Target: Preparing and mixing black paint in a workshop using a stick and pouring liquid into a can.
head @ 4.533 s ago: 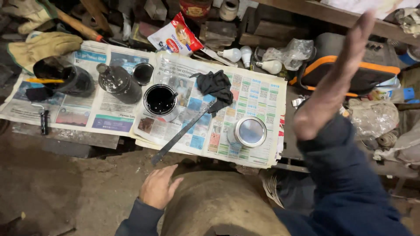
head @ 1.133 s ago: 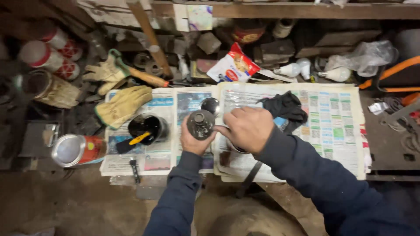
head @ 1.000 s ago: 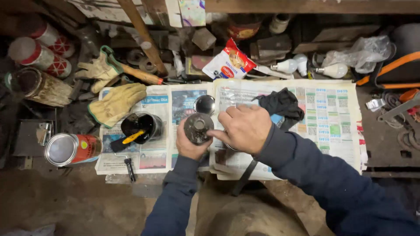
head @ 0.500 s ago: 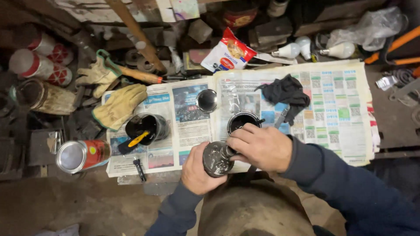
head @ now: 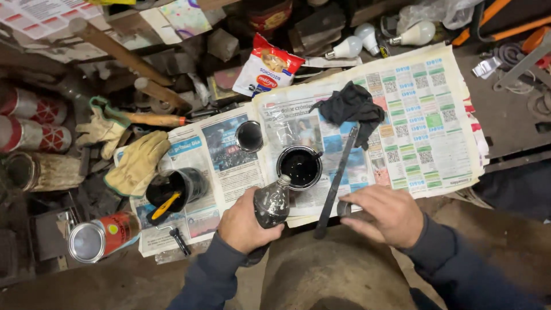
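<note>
Spread newspaper sheets cover a low, dark work surface. Behind it lies dense clutter: wooden handles, work gloves, metal cans, light bulbs. The floor is bare, brownish and dusty. Lighting is dim and even.

left hand: low centre, fingers curled tight in a grasp, knuckles up, dark sleeve to wrist | right hand: lower right, palm down, fingers half-spread pointing left, resting flat | forearms: angled in from the bottom edge, converging
</note>
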